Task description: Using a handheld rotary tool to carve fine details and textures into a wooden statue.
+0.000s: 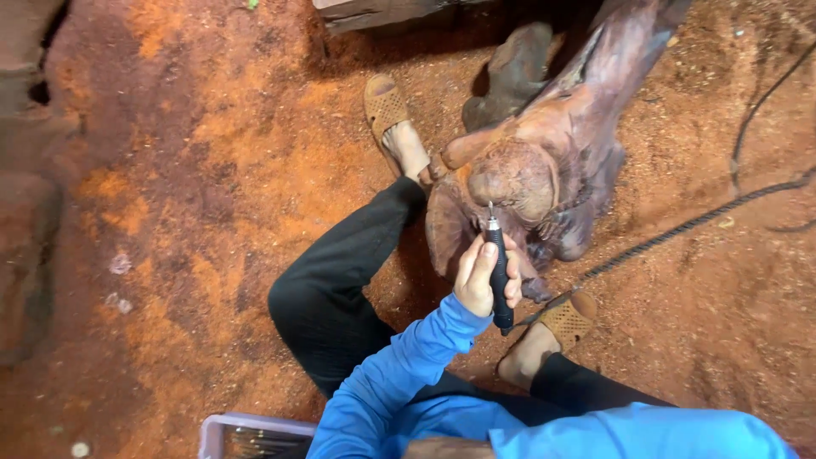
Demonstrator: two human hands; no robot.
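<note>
Fingers (478, 270) of your left hand (484, 276) wrap tight around the black rotary carving handpiece (498, 272), its bit tip touching the reddish wood carving (544, 161) between your sandalled feet (399, 127); a flexible shaft cable (680, 228) trails right across sawdust-covered ground (212, 170); your right hand is out of view

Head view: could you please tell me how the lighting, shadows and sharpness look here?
Head view: soft, even light, no glare; deep shadow lies behind the wood carving; the hand and black rotary tool are fairly sharp; the sawdust floor looks slightly soft, with wide-angle stretch at the edges.
</note>
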